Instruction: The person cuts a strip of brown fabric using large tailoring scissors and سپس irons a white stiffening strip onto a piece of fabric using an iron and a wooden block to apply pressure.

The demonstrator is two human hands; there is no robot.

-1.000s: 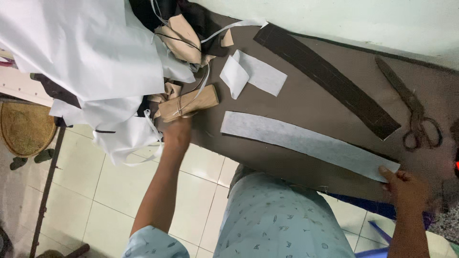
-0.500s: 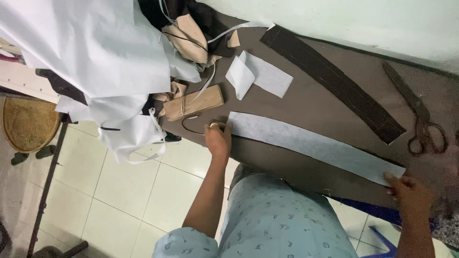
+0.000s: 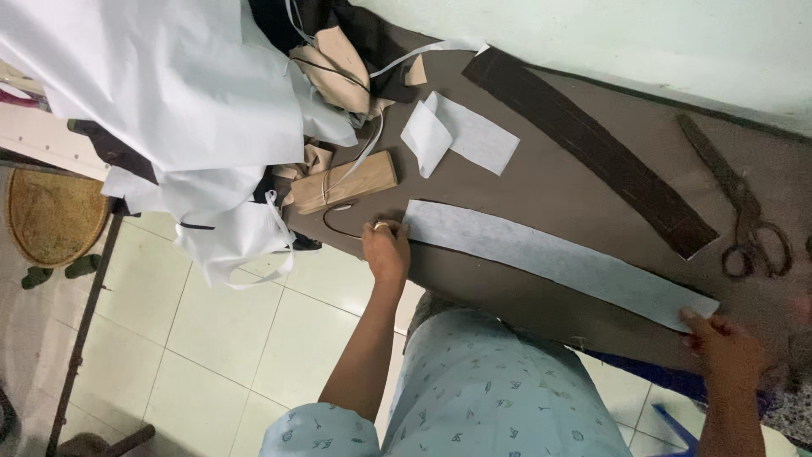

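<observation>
Between both hands, grey strip (image 3: 558, 258), L hand (image 3: 386, 251) one end, R hand (image 3: 726, 345) other
</observation>
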